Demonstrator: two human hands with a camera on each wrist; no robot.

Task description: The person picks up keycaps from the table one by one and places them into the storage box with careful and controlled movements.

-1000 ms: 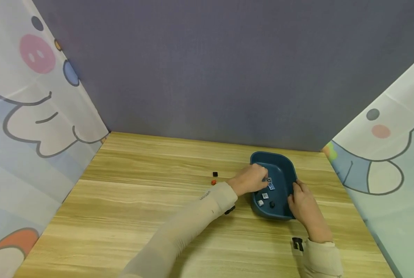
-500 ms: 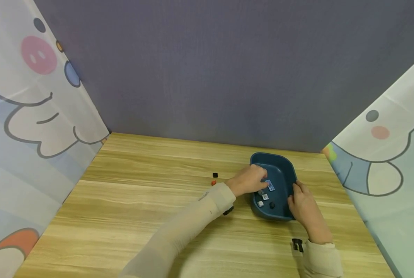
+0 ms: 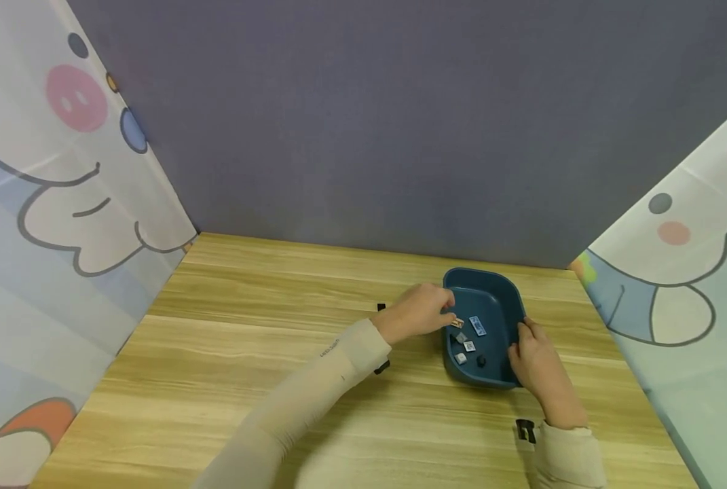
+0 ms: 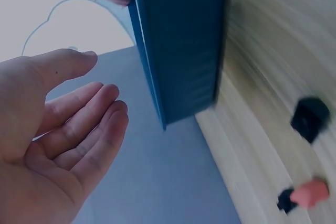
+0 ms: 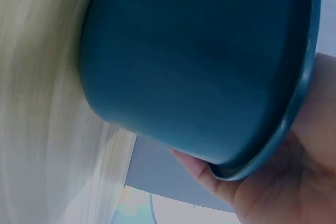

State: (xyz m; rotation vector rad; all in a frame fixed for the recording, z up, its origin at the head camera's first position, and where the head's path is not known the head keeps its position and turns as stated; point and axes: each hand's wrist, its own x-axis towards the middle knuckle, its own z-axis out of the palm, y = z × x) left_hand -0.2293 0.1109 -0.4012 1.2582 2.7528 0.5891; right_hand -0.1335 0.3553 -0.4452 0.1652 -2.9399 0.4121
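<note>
A dark blue bin (image 3: 490, 370) stands at the right of the table, with several small keycap-like pieces on its floor. My right hand (image 3: 537, 370) grips the bin's right rim, its thumb and fingers on either side of the wall. My left hand (image 3: 417, 314) hovers at the bin's left edge, fingers loosely bent and holding nothing in the left wrist view. Just by its fingertips lies a tan piece (image 3: 457, 323). Near that are a blue oblong piece (image 3: 477, 326), a grey piece (image 3: 461, 337), white pieces (image 3: 470, 346) and a black piece (image 3: 482, 361).
On the wooden table (image 3: 247, 326), left of the bin, lie a black piece (image 4: 310, 119) and a red piece (image 4: 311, 193) beside a smaller dark one (image 4: 286, 200). A grey panel (image 3: 363, 136) rises behind the table, and cartoon-printed curtains (image 3: 705, 285) hang at both sides.
My left hand has drawn back leftward from over the bin's floor to its left edge. A grey piece and a tan piece now show in the bin. My right hand keeps its hold.
</note>
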